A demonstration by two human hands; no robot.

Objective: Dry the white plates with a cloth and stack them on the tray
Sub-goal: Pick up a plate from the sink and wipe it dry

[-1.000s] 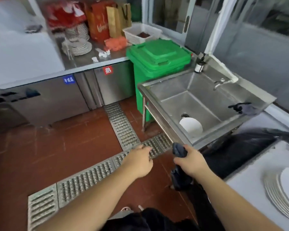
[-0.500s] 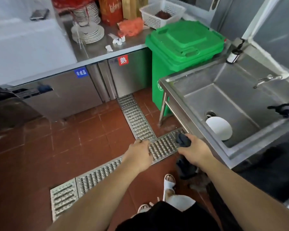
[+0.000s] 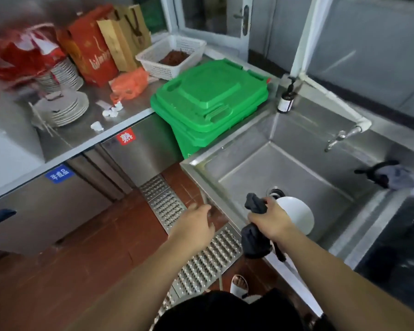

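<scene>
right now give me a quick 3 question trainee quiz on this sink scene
1. True or false: the right hand grips a dark cloth.
2. Where is the white plate? A) in the sink B) on the green bin C) on the floor
3. Fill in: the left hand holds ____.

Key: 1 true; 2 A; 3 nothing, its fingers are spread, reaching toward the sink's edge.
</scene>
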